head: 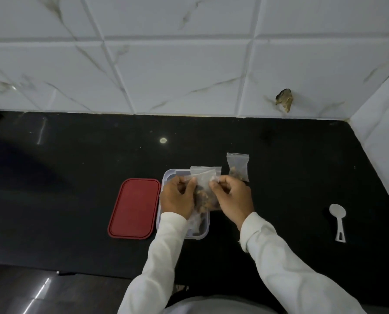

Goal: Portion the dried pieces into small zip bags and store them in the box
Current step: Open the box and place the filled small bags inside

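A small clear zip bag [204, 180] with brown dried pieces in its lower half is held over the clear plastic box [166, 175]. My left hand [177, 197] pinches its left upper edge and my right hand [233, 199] pinches its right upper edge. The box stands on the black counter, and more bags with pieces lie inside it, partly hidden by my hands. A second filled zip bag [238, 166] lies on the counter just right of the box's far end.
The box's red lid [134, 208] lies flat to its left. A white plastic scoop [337, 219] lies at the right. A tiled wall [189, 64] closes the back and the right side of the black counter [75, 177].
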Motion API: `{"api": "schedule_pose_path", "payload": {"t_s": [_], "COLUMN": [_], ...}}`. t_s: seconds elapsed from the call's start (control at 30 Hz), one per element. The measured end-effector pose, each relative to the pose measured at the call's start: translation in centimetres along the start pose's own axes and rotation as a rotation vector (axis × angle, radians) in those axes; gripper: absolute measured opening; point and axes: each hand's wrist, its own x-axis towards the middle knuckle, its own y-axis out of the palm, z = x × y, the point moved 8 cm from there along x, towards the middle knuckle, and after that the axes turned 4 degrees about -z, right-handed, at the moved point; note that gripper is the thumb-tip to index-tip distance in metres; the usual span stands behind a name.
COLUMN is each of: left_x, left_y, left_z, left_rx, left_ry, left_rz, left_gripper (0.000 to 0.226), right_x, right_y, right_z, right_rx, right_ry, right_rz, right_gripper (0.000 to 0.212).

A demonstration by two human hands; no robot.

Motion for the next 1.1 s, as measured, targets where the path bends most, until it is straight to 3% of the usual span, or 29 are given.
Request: {"api": "schedule_pose_path", "payload": {"t_s": [0.17,0.43,0.6,0.67,0.73,0.83,0.97,1.1], "left_x": [1.1,1.6,1.5,1.2,0.9,0.2,-2.1,-3.0], "left_y": [-2.7,-2.8,-1.6,-1.6,-1.9,-2.0,0.1,1.2], "left_z": [2.1,3.1,2.4,1.9,1.5,0.3,0.0,1.8], "left_rx": [0.283,0.638,0.871,0.891,0.839,0.753,0.751,0.76], "left_ry": [-0.003,0.038,0.139,0.182,0.218,0.406,0.724,0.675], "left_rz": [0.052,0.179,0.246,0.252,0.218,0.135,0.256,0.418], "left_gripper": [0.008,0.02,0.031,0.037,0.044,0.049,0.048,0.049], "right_x": [-0.8,-1.6,-2.6,-3.2,-3.9,-4.7,-4.9,-4.6], "right_y": [2.6,6.1,6.4,6.3,7.0,8.0,9.2,10.1], "right_z": [1.3,3.0,4.1,4.4,3.8,2.4,1.9,1.0], "right_rx": [-0.367,-0.869,-0.868,-0.897,-0.947,-0.962,-1.071,-1.181], "right_ry": [-0.085,-0.186,-0.241,-0.292,-0.272,-0.163,-0.205,-0.255], "right_rz": [0.0,0.075,-0.015,0.005,0.151,0.28,0.34,0.41], "right_gripper": [0.01,0.018,0.068,0.073,0.068,0.041,0.041,0.051]}}
